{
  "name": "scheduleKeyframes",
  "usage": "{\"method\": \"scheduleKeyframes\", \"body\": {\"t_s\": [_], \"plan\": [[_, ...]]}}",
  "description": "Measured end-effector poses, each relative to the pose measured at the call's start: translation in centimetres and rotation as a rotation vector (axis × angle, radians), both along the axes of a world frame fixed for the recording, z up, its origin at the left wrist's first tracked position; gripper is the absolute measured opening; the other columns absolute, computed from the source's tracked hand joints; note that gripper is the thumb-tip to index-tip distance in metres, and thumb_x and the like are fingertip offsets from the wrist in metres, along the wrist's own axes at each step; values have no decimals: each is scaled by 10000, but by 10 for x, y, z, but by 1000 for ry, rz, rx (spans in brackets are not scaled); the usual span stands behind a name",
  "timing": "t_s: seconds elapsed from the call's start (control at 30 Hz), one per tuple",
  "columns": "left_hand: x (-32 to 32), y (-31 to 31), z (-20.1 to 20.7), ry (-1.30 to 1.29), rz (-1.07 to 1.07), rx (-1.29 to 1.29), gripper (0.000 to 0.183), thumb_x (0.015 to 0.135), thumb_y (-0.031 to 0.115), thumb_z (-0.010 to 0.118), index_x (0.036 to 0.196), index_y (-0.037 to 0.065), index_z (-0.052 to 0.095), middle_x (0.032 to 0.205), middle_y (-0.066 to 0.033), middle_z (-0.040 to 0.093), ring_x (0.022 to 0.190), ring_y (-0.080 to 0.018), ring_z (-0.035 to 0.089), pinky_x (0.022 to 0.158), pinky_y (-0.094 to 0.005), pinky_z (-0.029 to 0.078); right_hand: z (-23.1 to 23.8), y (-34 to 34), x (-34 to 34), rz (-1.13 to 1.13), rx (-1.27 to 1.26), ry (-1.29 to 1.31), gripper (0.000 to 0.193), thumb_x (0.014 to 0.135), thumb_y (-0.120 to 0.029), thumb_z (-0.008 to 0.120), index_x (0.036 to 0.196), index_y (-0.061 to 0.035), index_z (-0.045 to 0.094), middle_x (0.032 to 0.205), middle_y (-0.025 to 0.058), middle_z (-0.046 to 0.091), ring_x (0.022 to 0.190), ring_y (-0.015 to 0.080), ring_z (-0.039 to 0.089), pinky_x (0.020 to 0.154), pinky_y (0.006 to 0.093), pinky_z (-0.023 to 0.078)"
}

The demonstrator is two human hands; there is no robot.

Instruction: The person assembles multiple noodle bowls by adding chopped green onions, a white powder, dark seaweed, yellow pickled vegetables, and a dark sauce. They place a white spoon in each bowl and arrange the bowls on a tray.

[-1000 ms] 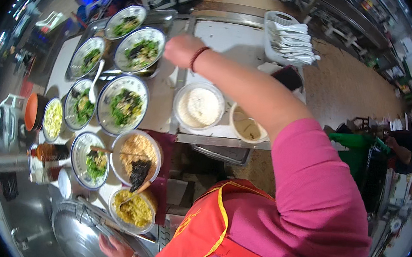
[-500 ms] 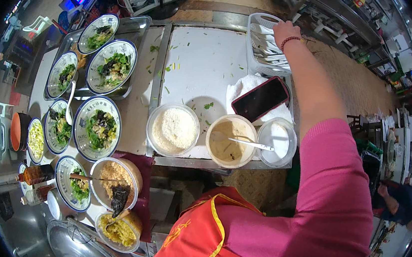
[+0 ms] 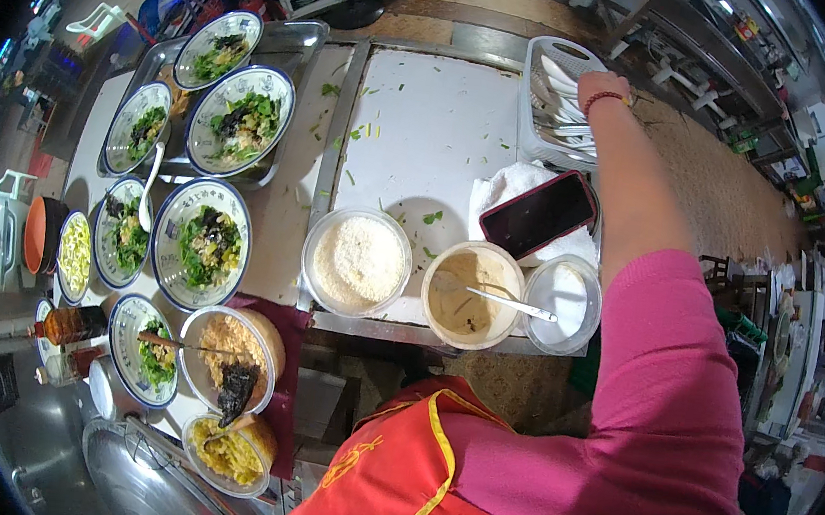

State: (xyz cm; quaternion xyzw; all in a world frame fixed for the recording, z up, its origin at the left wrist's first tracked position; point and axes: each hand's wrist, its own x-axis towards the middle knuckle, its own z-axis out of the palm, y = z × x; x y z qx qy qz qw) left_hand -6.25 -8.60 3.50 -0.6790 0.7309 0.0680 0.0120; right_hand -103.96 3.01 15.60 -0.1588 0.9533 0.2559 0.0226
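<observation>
At the table's far right corner, my right hand (image 3: 605, 89) is down in a white plastic basket (image 3: 529, 134), by its right side. The fingers look curled, and whatever they hold is hidden. White spoons (image 3: 558, 75) and metal cutlery lie in the basket beside the hand. My left hand is out of the picture. Below the basket, a dark phone (image 3: 541, 214) rests on a white cloth (image 3: 491, 187). Closer to me stand a tub of pale crumbly powder (image 3: 357, 257), a tub of tan powder (image 3: 468, 304) with a white spoon, and a tub of white powder (image 3: 560, 291).
Several blue-rimmed bowls (image 3: 201, 243) with greens fill the left side, some on a metal tray (image 3: 298, 54). A white spoon (image 3: 152, 185) leans among them. Nearer are tubs of chopped orange-tan food (image 3: 223, 338) and yellow food (image 3: 231, 455), plus a sauce bottle (image 3: 74, 324).
The whole view has shifted, so the table and bowls appear displaced. My right hand stays at the basket but sits slightly nearer to me along its right side, fingers more curled.
</observation>
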Motion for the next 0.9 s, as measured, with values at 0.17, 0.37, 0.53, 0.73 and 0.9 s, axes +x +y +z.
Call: {"method": "scheduleKeyframes", "body": {"t_s": [0.17,0.37,0.53,0.73,0.9], "plan": [[59,22,-34,39,24,98,376,822,192,617,1148,10,577,1057,-212,574,1011,-367,542,889,-457,439,39,14,2,124,-248,-72,274,814,-149,570,1069,-93,653,1125,171,640,1039,351,618,883,442,501],[59,53,-71,137,0,-41,387,794,208,624,1127,15,586,1041,-212,567,970,-380,541,857,-462,446,101,-32,70,5,-1016,-476,338,743,-102,667,1068,-41,598,757,107,621,572,165,594,513,325,507],[12,61,-65,299,107,-119,371,834,224,560,1141,18,589,1049,-218,576,994,-400,545,891,-483,429,94,-128,156,172,-1494,-1143,234,791,-74,629,986,17,536,672,46,560,532,128,572,501,282,517],[-35,62,-29,206,170,-135,373,868,233,494,1131,-15,581,1088,-215,586,1033,-400,538,894,-482,430,60,-249,232,50,-1384,-1365,245,758,-38,660,977,-1,556,744,93,615,560,163,608,475,336,529],[-53,56,-4,207,170,-76,356,873,219,487,1117,-22,584,1082,-222,587,1015,-401,548,890,-485,432,25,-303,232,135,-1058,-1261,186,740,-23,643,904,30,573,686,115,613,511,193,593,430,355,503]]}}
